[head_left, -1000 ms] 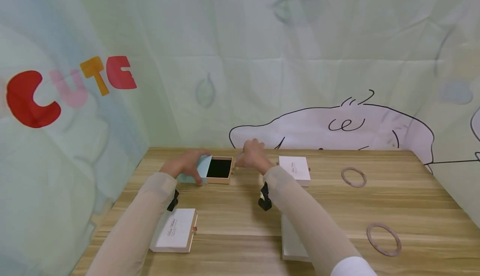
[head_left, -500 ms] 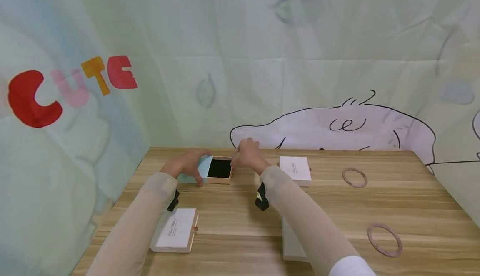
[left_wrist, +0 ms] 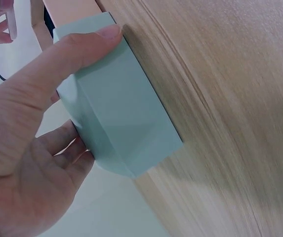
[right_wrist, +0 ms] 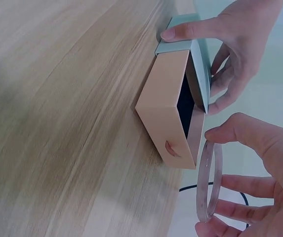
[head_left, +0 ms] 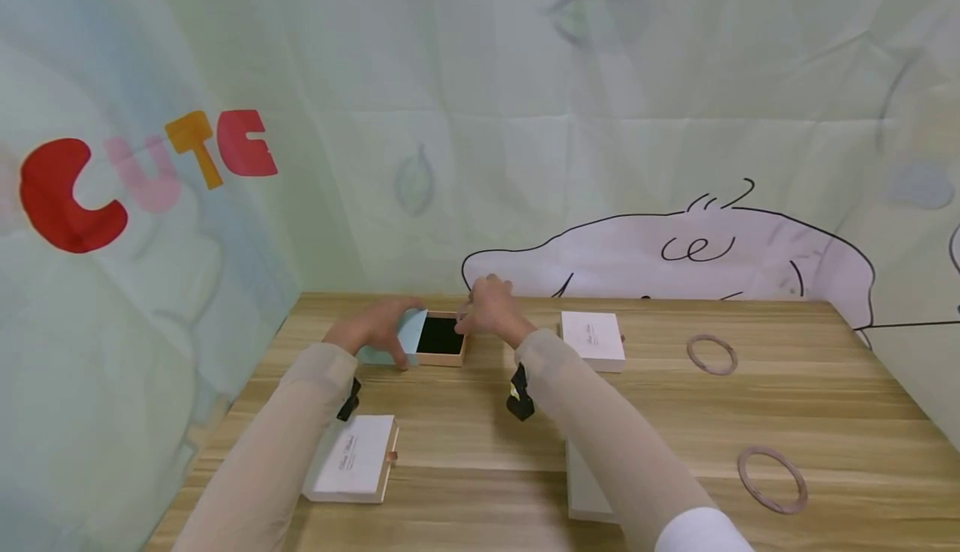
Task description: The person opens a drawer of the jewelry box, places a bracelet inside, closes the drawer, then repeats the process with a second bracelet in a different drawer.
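Observation:
A drawer box with a pale blue-green sleeve and a peach drawer sits at the back left of the table. The drawer is pulled partway out to the right, showing a black lining. My left hand grips the sleeve, thumb on the near side and fingers at the far side. Between thumb and fingers, my right hand holds a translucent pale purple bangle upright, just beside the drawer's pull-tab end in the right wrist view. In the head view, that hand is over the drawer's right end.
White boxes lie on the wooden table: one near left, one at the back, another partly under my right forearm. Two more bangles, one farther back and one nearer, lie at right. A printed curtain stands behind.
My right hand has moved left with the bangle, from beside the drawer to over its right end. The left hand keeps its grip on the sleeve.

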Available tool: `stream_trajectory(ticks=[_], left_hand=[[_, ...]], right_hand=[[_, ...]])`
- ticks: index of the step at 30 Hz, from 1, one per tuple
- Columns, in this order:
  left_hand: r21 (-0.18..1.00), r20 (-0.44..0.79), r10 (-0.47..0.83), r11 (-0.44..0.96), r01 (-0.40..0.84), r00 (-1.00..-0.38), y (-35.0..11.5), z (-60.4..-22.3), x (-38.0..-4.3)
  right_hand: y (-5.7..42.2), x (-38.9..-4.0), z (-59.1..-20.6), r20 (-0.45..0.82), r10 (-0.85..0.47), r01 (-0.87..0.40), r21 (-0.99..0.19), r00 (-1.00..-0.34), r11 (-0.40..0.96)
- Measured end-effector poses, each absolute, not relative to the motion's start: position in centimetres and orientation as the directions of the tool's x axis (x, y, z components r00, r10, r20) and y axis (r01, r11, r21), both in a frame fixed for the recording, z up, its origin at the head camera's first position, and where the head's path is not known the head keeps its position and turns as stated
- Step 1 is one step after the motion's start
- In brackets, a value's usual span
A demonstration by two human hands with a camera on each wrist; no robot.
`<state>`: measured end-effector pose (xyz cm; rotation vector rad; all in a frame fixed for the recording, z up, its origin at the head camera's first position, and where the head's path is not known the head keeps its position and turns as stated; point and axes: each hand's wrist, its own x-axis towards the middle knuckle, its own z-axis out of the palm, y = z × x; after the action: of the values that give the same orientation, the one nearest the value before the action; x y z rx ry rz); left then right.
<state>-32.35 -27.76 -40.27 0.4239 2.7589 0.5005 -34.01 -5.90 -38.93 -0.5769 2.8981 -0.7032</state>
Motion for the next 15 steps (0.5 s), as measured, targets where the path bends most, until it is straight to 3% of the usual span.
stream_trajectory(ticks=[15], left_hand=[[0.380,-0.238,0.345,0.893,0.240,-0.908,-27.73,-40.23,-32.28]], right_hand=[[-6.84,-33.79,-39.36,-0.002,-0.426,-0.376,-0.465,-0.905,0.801]])
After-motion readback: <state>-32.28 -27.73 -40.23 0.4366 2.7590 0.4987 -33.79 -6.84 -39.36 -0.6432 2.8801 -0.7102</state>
